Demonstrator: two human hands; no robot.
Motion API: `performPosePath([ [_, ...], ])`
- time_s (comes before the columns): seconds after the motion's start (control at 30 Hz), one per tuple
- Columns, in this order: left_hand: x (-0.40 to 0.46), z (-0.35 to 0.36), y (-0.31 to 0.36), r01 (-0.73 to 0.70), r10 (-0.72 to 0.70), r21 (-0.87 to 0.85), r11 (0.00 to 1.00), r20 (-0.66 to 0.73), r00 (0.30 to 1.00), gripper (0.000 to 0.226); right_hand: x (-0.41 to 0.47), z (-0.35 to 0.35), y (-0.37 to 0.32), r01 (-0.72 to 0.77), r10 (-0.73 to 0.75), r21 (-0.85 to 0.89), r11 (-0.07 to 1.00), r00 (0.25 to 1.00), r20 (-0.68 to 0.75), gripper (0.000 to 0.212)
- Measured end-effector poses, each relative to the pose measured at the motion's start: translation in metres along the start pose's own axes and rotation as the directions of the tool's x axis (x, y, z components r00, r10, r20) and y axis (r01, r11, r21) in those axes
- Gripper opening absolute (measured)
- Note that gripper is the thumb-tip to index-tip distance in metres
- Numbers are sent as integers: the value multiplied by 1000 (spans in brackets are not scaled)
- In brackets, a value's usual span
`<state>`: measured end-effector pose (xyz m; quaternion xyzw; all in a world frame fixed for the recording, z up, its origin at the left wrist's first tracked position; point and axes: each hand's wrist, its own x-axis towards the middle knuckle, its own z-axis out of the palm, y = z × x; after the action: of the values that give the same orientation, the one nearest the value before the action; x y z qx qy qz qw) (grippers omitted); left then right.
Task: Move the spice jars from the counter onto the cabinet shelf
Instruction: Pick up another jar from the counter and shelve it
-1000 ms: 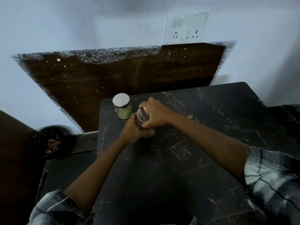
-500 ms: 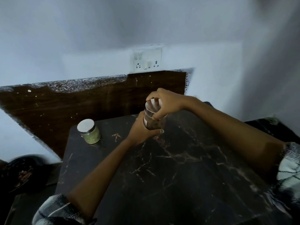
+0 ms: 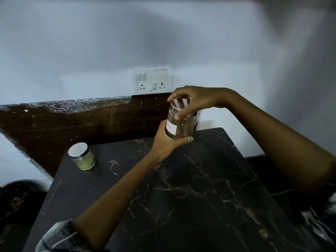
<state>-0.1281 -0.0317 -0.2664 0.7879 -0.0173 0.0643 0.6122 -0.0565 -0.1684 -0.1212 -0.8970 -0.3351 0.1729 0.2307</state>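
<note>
A glass spice jar (image 3: 181, 127) with brown contents, a white label and a silver lid is held up above the dark marble counter (image 3: 181, 197). My left hand (image 3: 167, 142) grips its base from below, thumb curled under the front. My right hand (image 3: 192, 99) curls over the lid from above, fingers round its rim. A second jar (image 3: 82, 159) with green contents and a silver lid stands on the counter's far left corner, apart from both hands. No cabinet shelf is in view.
A white switch and socket plate (image 3: 153, 80) sits on the pale wall behind the jar. A dark wooden backsplash (image 3: 81, 120) runs along the counter's far edge. A dark round bowl (image 3: 16, 199) lies low at the left, off the counter.
Both hands have lifted the brown jar off the counter and raised it toward the wall. The view has tilted upward. The green jar has stayed in place.
</note>
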Motion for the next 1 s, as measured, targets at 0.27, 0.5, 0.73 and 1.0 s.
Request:
performPosePath([
  [0.27,6,15,38,-108,114,41,993,-188,976,92,-12,-28,-1,-101,102,21,995,990,-100,55],
  [0.5,9,-1,54,-161,162,14,987,-97,982,84,-25,-57,-10,-9,19,80,997,991,-131,71],
  [0.73,16,-7,68,-176,171,-22,984,-157,973,86,-28,-66,-27,55,-28,149,987,983,-182,63],
  [1.0,15,-8,71,-168,153,-99,981,-147,977,83,-29,-66,-34,-8,48,126,992,947,-318,57],
])
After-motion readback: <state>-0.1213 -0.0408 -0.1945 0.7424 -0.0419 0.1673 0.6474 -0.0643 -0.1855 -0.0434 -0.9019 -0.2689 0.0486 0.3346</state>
